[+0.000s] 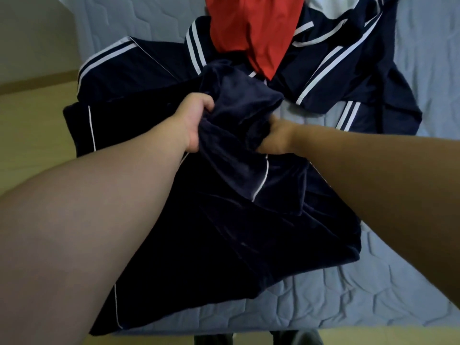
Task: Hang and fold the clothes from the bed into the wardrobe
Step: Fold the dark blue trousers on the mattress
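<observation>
Navy garment (224, 207) clenched in left grip (196, 120) and right grip (276, 138).

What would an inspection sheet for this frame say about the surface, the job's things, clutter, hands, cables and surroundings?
Surface: quilted pale blue mattress, partly covered by clothes.
Job's things: dark navy garment with thin white piping, bunched at its top and spread over the bed's near corner. Navy striped clothes lie behind it, with a red garment lying on them and a white garment at the far edge.
Clutter: nothing seen.
Hands: left hand grips the bunched fabric; right hand grips it too, fingers buried in the folds.
Cables: nothing seen.
Surroundings: wood-toned floor and pale wall to the left; wardrobe not in view.
</observation>
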`<state>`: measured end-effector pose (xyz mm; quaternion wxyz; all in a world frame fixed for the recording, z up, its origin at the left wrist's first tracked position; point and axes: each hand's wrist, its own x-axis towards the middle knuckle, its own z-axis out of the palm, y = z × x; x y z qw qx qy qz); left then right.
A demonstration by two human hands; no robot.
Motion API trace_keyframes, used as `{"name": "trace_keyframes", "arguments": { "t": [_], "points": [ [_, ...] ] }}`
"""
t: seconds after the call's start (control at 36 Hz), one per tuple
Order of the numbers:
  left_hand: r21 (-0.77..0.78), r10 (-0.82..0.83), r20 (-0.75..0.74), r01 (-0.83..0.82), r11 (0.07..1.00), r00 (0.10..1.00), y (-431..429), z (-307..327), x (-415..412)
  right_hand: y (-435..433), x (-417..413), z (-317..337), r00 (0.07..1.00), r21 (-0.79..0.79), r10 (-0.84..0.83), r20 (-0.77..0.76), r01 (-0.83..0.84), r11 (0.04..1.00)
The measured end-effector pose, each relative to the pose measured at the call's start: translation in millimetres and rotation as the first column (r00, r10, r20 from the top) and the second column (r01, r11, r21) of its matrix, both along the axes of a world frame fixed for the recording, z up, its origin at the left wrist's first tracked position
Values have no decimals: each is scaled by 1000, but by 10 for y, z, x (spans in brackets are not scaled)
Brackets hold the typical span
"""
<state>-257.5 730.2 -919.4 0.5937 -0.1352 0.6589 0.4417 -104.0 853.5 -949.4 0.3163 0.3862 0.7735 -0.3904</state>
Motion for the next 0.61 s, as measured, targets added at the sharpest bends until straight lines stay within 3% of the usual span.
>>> {"name": "trace_keyframes", "arguments": {
  "t": [0.06, 0.14, 0.19, 0.28, 0.33, 0.39, 0.44, 0.53, 0.58, 0.61],
  "points": [
    [37, -44, 50, 42, 998, 998, -94, 28, -147, -17, 12, 4, 992, 114, 113, 63, -120, 986],
    [82, -201, 140, 191, 978, 970, -273, 38, -338, 50, 78, -5, 988, 194, 102, 115, -123, 973],
    [-1, -324, 244, 334, 943, 914, -404, 44, -413, 123, 132, -14, 994, 256, 59, 95, -82, 963],
    [-253, -484, 321, 566, 785, 814, -553, 67, -422, 213, 191, -41, 996, 359, -49, 80, 17, 933],
    [-443, -565, 216, 596, 670, 796, -607, 61, -377, 211, 243, -54, 992, 374, -84, 94, 43, 926],
    [-598, -660, -12, 524, 606, 751, -620, 2, -353, 177, 322, -107, 985, 364, -139, 99, 94, 927],
    [-725, -765, -241, 414, 551, 597, -602, -67, -375, 121, 404, -129, 963, 293, -254, 85, 219, 931],
    [-831, -897, -297, 375, 412, 327, -513, -48, -328, -47, 448, -36, 859, 76, -472, 200, 466, 881],
    [-848, -917, -329, 357, 392, 225, -427, -78, -294, -181, 480, 34, 732, -91, -569, 376, 640, 763],
    [-837, -911, -350, 363, 409, 218, -376, -97, -279, -228, 515, 61, 688, -144, -552, 471, 677, 721]
  ]
}}
